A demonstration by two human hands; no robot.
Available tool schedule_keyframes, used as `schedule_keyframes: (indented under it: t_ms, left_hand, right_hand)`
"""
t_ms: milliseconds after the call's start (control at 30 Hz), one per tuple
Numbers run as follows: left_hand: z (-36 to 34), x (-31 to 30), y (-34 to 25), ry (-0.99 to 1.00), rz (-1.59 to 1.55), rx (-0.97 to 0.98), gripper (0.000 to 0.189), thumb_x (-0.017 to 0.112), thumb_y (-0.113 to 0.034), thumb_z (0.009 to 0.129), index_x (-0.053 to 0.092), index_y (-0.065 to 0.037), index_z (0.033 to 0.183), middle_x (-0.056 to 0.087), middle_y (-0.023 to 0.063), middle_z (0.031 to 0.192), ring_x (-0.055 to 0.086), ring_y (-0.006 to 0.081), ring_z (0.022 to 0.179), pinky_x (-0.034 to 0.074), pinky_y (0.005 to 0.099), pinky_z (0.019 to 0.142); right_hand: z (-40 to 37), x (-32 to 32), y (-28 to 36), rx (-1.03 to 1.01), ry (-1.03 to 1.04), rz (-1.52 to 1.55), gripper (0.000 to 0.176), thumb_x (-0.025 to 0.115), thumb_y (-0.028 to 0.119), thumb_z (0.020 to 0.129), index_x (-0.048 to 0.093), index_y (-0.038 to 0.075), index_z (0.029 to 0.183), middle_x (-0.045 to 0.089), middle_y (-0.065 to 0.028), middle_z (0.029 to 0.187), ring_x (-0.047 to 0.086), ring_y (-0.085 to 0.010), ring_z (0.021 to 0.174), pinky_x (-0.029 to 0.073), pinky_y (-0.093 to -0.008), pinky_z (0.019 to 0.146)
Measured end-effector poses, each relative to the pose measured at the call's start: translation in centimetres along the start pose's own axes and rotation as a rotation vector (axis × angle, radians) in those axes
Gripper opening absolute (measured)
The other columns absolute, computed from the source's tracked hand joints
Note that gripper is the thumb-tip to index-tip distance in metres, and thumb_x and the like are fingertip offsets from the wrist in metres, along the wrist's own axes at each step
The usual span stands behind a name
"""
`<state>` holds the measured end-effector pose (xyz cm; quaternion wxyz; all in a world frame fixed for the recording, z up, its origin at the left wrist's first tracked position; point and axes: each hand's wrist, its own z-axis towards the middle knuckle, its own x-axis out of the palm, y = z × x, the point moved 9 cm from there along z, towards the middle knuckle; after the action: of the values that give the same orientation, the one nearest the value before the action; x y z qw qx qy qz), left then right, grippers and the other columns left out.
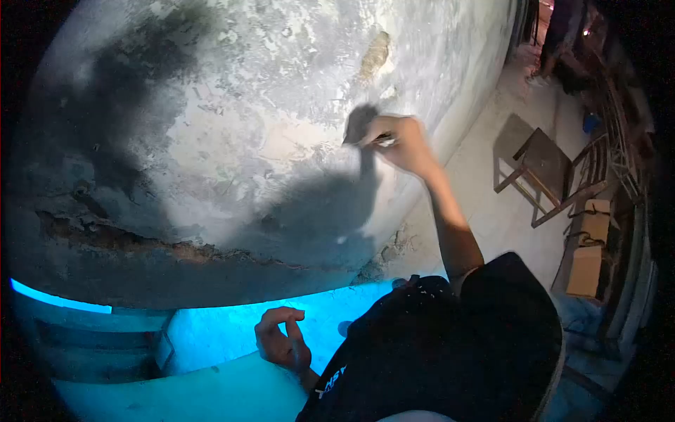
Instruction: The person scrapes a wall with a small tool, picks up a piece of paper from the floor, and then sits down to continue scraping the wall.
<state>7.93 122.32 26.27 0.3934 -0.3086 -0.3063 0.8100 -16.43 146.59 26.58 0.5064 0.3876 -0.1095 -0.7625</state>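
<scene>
My right hand [402, 143] is closed around a small scraper [356, 143], most of it hidden by my fingers. Its edge is at the rough, patchy grey wall [232, 133], and a dark shadow falls beside it. The hand is slightly blurred. Pale patches [285, 138] and a brownish bare spot [375, 56] show on the wall near the scraper. Low in front of my body, my left hand [283, 340] hangs away from the wall. Its fingers are loosely bent, with a gap between thumb and forefinger and nothing visible in it.
A long crack [126, 239] runs along the wall's lower part. To the right, a wooden chair [545, 169] lies tipped on the pale floor [457, 165], near cardboard pieces [587, 260] and stacked furniture. Blue light falls on the floor below the wall.
</scene>
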Motion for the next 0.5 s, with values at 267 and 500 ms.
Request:
schedule_keyframes:
  t_ms: [267,500]
  left_hand:
    - [-0.1,-0.5,0.1,-0.037,-0.011,-0.034,0.011,0.049,0.006,0.079,0.045,0.000,0.087,0.056,0.0121,0.072,0.055,0.0187,0.063,0.044,0.0293,0.059]
    - [0.3,-0.2,-0.1,-0.026,-0.026,0.004,0.015,0.050,0.010,0.073,0.051,-0.001,0.084,0.058,0.0110,0.068,0.056,0.0191,0.059,0.044,0.0280,0.055]
  right_hand:
    - [-1.2,0.4,-1.9,0.068,-0.068,0.069,0.016,0.069,-0.003,0.061,0.063,0.007,0.071,0.062,-0.0064,0.071,0.061,-0.0193,0.063,0.045,-0.0262,0.057]
    - [-1.3,-0.8,-2.7,0.224,-0.203,0.172,0.012,0.067,-0.006,0.067,0.066,0.005,0.072,0.062,-0.0039,0.069,0.057,-0.0091,0.063,0.044,-0.0226,0.056]
